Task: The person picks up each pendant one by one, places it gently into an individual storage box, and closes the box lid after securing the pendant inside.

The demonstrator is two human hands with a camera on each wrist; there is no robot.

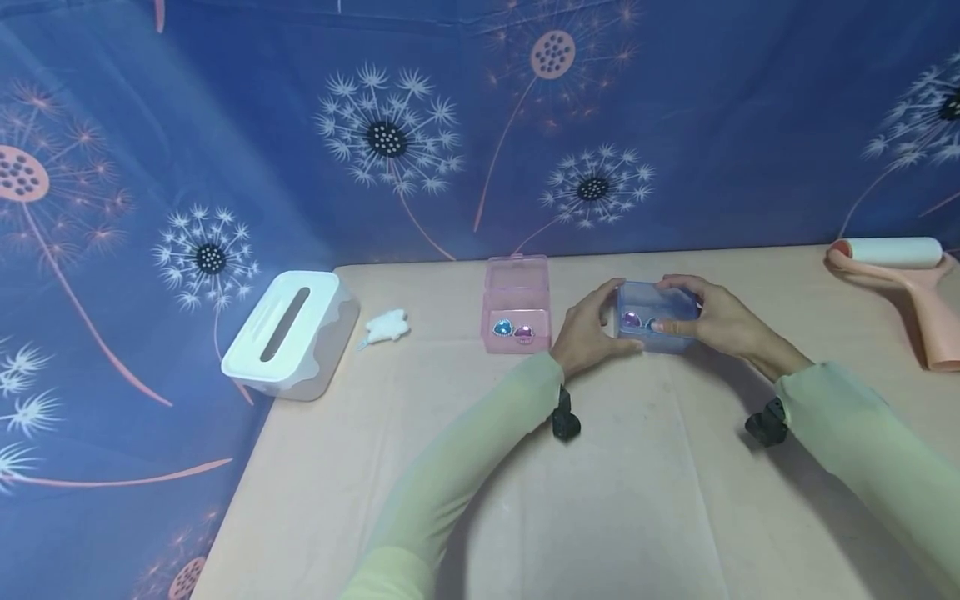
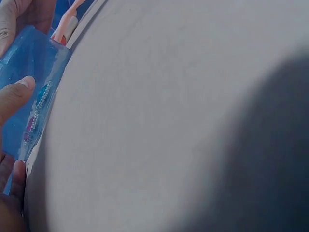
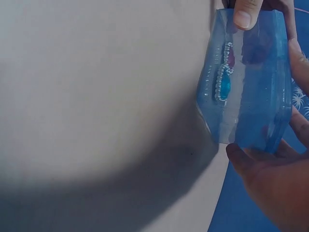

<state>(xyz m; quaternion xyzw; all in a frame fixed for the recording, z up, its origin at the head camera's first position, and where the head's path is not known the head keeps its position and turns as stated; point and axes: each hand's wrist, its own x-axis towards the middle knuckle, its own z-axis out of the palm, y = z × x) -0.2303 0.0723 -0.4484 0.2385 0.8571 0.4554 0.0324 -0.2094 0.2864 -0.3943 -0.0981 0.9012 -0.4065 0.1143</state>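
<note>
Both hands grip a translucent blue plastic box (image 1: 643, 298) on the right half of the table. Its lid looks closed. Through the wall show a purple gem (image 1: 632, 319) and a blue gem (image 3: 224, 86), both edged with small silvery beads. My left hand (image 1: 587, 333) holds the box's left end, thumb along the front. On the other end is my right hand (image 1: 723, 318), thumb across the front and fingers over the top. To the left, a pink box (image 1: 517, 298) stands with its lid up, holding a blue gem (image 1: 502, 327) and a purple gem (image 1: 524, 335).
A white plush-like toy (image 1: 387, 326) lies left of the pink box, near a white tissue box (image 1: 311, 333) at the table's left edge. At the far right lies a peach-handled lint roller (image 1: 892, 252). A blue dandelion-patterned cloth (image 1: 465, 125) hangs behind the table.
</note>
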